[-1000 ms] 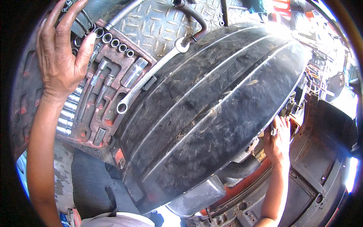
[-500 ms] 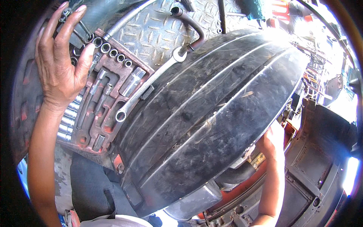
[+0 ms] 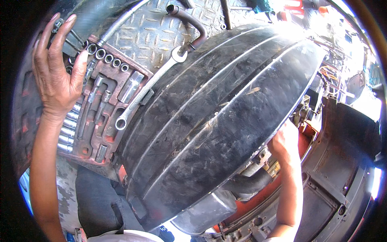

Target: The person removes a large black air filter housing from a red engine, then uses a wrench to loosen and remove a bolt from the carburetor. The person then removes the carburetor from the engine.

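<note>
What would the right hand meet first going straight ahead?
Probably the black ribbed panel: its edge hides the fingertips of the right hand. Depth is unclear, so the hand might pass beneath without contact.

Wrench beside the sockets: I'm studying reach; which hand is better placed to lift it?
Probably the left hand: open over the tray, nearer the wrench; the right hand is partly hidden beyond the black panel.

A mechanic's workshop, by its socket set point(image 3: 115, 82), wrench point(image 3: 150, 86) and metal tread plate point(image 3: 139, 39).
</note>
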Demonstrator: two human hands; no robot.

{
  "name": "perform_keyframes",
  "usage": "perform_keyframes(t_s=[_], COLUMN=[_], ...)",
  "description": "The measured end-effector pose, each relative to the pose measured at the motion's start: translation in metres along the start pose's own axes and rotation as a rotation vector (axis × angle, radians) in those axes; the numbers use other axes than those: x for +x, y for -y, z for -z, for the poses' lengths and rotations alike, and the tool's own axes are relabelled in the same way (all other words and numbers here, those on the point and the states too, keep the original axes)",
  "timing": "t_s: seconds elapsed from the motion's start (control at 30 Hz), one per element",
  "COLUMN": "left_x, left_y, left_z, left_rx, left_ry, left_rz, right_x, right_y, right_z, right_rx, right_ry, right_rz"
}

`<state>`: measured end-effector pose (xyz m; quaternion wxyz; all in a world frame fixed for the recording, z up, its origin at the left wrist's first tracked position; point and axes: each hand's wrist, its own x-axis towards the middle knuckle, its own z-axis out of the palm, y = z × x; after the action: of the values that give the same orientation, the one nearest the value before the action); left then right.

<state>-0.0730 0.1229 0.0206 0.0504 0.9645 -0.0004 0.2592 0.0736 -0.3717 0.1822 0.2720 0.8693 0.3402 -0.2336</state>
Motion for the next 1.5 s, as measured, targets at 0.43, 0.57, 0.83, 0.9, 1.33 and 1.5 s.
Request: perform_keyframes(t_s=[0.43,0.57,0.83,0.9,1.33,1.5], left_x=[0.001,0.000,0.000,-0.002,-0.001,0.000], left_y=[-0.001,-0.006,-0.001,0.000,0.000,0.000], left_z=[0.001,0.001,0.001,0.001,0.001,0.001], left_rx=[-0.021,-0.002,0.038,0.031,-0.014,-0.016], left_ry=[-0.015,-0.026,-0.011,0.015,-0.001,0.001], left_rz=[-0.006,0.001,-0.029,-0.011,-0.002,-0.008], right_x=[-0.056,-0.068,-0.031,-0.022,0.017,0.034], right_y=[-0.002,0.005,0.012,0.011,0.000,-0.002], right_z=[-0.014,0.003,0.031,0.032,0.020,0.018], right_rx=[-0.147,0.058,0.353,0.349,0.086,0.183], right_ry=[-0.008,-0.027,-0.149,-0.163,-0.066,-0.065], right_rz=[0.034,-0.026,-0.239,-0.254,-0.031,-0.017])
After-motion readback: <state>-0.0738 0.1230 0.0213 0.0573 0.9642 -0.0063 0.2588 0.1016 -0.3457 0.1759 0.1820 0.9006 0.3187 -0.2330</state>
